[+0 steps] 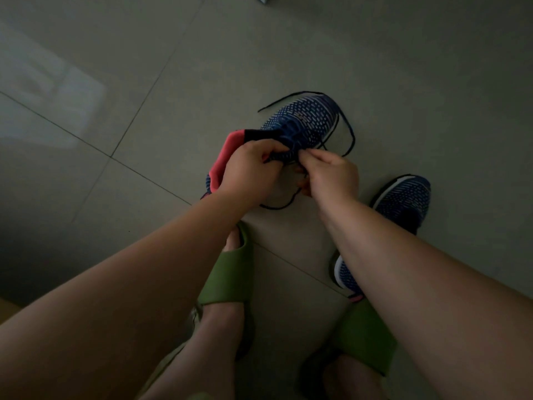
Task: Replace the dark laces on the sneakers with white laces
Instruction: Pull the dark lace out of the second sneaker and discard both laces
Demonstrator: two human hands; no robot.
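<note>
Now the blue sneaker [300,122] sits lifted above the tiled floor [144,82], its dark lace [350,134] trailing loose. Left hand [248,168] grips its tongue; right hand [331,174] fingers pinch the lace beside it. Second sneaker [403,197] lies right of it.

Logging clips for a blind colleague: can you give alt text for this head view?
Both hands, left hand and right hand, grip a blue knit sneaker with pink lining over a grey tiled floor, its loose dark lace trailing. A second matching blue sneaker lies beside green slide sandals.
</note>
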